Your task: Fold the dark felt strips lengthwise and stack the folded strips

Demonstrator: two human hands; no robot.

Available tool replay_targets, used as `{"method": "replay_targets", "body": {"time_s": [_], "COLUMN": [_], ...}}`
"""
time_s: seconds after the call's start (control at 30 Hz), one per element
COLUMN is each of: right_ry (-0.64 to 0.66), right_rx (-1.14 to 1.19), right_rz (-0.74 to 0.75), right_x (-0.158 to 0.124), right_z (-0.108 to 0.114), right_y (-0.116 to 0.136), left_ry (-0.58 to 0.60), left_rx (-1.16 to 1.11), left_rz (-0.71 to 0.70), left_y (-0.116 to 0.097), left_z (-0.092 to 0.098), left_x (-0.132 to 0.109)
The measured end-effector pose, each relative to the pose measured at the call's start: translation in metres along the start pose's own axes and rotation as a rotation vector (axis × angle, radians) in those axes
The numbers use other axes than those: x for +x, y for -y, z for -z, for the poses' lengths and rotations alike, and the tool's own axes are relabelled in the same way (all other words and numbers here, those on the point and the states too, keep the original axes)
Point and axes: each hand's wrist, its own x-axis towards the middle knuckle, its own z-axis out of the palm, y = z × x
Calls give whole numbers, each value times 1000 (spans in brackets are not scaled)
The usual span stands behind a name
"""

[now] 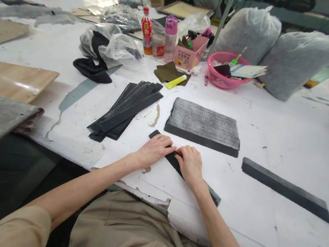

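Currently, I see a black strip lying slantwise on the white table, near its front edge. My left hand rests half-curled fingers on it; my right hand, fingers bent, touches it just beside. Whether either pinches it, I can't tell. A grey block lies just beyond.

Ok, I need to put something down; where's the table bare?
Mostly bare: white tabletop between pink basin and lone dark piece, and between that piece and the handled strip. Crowded: around the left hand, and from the red-capped bottle to the basin.
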Motion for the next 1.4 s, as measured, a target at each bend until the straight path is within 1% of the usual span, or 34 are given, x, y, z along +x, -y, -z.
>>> {"method": "replay_targets", "body": {"time_s": [0.07,0.17,0.3,0.4,0.5,0.57,0.63,0.7,0.77,0.87,0.97,1.07,1.2,1.4], "right_ry": [1,7,14,13,7,9,13,19,22,18,15,10,-8,-16], "right_rx": [-9,3,66,93,78,58,41,29,27,53,98,108,104,76], "right_rz": [3,1,0,-1,-4,-6,-6,-5,-6,-8,-12,-13,-14,-10], "right_x": [1,0,-7,-15,-19,-19,-18,-17,-17,-20,-26,-32,-33,-9], "right_z": [0,0,4,7,8,9,9,8,8,8,11,13,12,1], "right_y": [1,0,-6,-10,-10,-9,-8,-7,-7,-9,-12,-14,-13,-5], "left_ry": [-8,-20,-21,-22,-12,-17,-31,-44,-56,-56,-34,-39,-51,-47], "left_rx": [-39,-60,-83,-57,-19,-26,-56,-82,-103,-113,-98,-78,-69,-99], "left_rz": [20,92,138,121,49,3,-14,10,63,126,131,99,55,77], "left_y": [-4,-9,-11,-13,-16,-19,-22,-24,-26,-29,-31,-33,-28,-6], "left_z": [-3,-7,-6,-2,0,-2,-5,-9,-11,-11,-8,-7,-10,-13], "left_x": [1,2,1,1,2,2,3,3,3,3,2,2,-1,-4]}}
